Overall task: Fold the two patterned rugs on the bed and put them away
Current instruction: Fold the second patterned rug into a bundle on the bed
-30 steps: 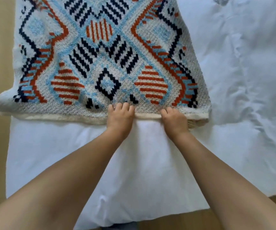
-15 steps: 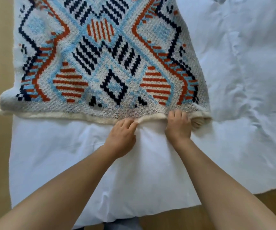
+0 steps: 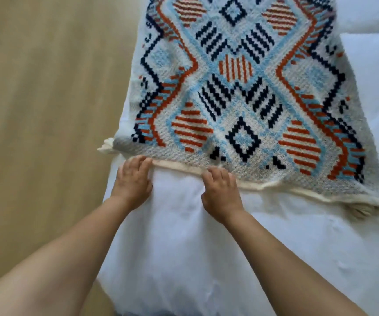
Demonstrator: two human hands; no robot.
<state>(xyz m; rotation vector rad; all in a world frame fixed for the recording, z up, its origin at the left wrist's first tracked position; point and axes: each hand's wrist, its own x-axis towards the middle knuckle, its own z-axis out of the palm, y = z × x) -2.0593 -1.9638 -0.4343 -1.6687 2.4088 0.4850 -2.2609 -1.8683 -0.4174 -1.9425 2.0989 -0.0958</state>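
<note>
One patterned rug (image 3: 241, 92), white with blue, navy and orange diamonds, lies spread on the white bed (image 3: 184, 247). Its cream hem (image 3: 179, 168) runs along the near edge, with tassels at both near corners. My left hand (image 3: 133, 181) grips the hem close to the near left corner, fingers curled onto it. About a hand's width to the right, my right hand (image 3: 221, 193) grips the same hem, its fingertips tucked at the edge. A second rug is not in view.
Tan wooden floor (image 3: 42, 110) runs along the left of the bed and shows under its near edge. Wrinkled white sheet (image 3: 377, 87) stretches to the right of the rug. The rug's left side lies close to the bed's edge.
Both hands have slid left along the near hem; my left hand went from the middle to near the left corner. The view has swung, so the rug now sits further right.
</note>
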